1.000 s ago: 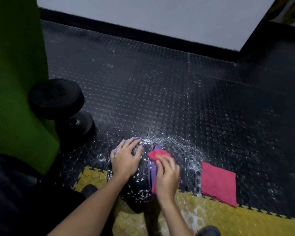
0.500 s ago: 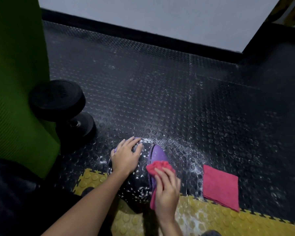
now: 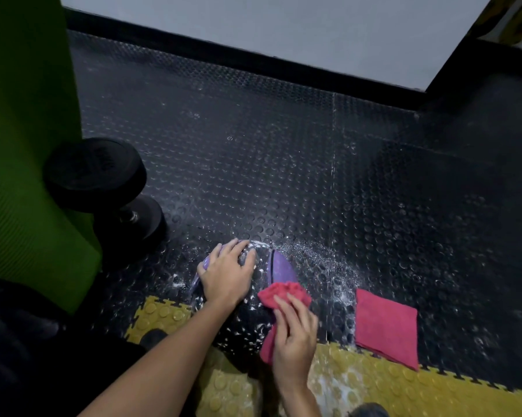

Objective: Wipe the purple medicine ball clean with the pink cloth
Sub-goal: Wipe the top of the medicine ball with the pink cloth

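No legible text anywhere; faint embossed marks on the dumbbell too dark

Purple-and-black ball, pink cloth

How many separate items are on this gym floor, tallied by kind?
Pink cloths: 2 (bunched pink cloth under the right hand, folded pink cloth on the floor)
Medicine ball: 1
Dumbbell: 1
Green mat: 1
Total: 5
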